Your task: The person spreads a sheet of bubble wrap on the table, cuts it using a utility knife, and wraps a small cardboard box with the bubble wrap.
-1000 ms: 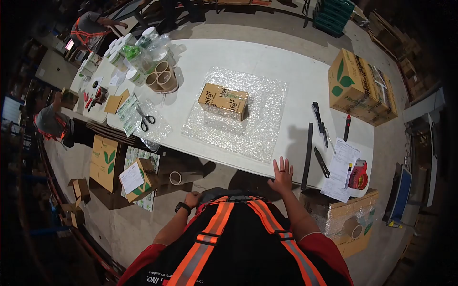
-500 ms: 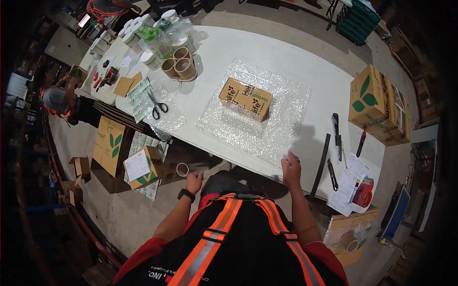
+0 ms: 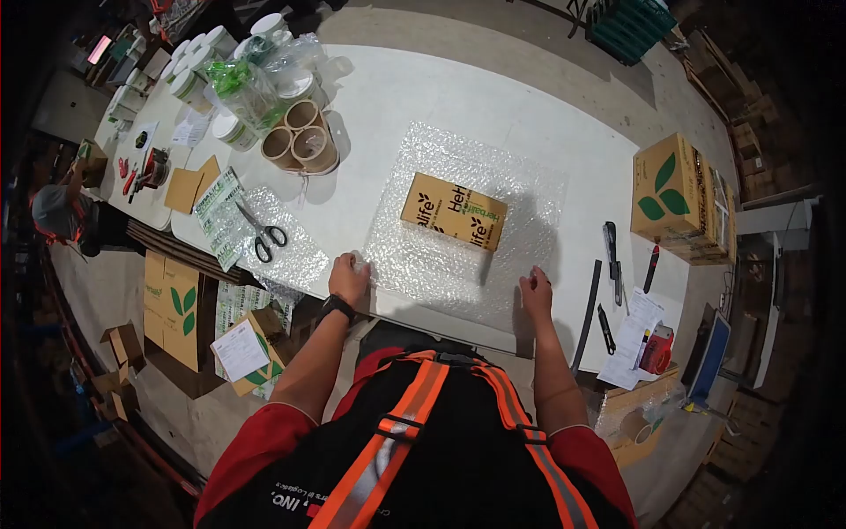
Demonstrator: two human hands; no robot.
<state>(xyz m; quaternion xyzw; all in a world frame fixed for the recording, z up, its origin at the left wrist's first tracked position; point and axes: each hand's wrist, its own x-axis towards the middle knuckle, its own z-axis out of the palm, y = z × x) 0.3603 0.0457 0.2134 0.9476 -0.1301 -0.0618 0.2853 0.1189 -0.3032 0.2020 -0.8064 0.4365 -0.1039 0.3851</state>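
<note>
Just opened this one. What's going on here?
A person stands at a white table, with a printed cardboard box sitting on a spread sheet of bubble wrap. The left hand and right hand are at the sheet's near corners; whether the fingers grip it is hard to tell. The sheet lies open, not folded over the box. Scissors lie to the left.

Left arm (image 3: 310,354) reaches forward, slants inward; left hand (image 3: 349,280) back uppermost, fingers bent. Right arm (image 3: 550,357) reaches forward, nearer straight; right hand (image 3: 535,294) fingers curled. Hands well apart, nearly level with each other. Fingertip grip: cannot tell, either hand.
</note>
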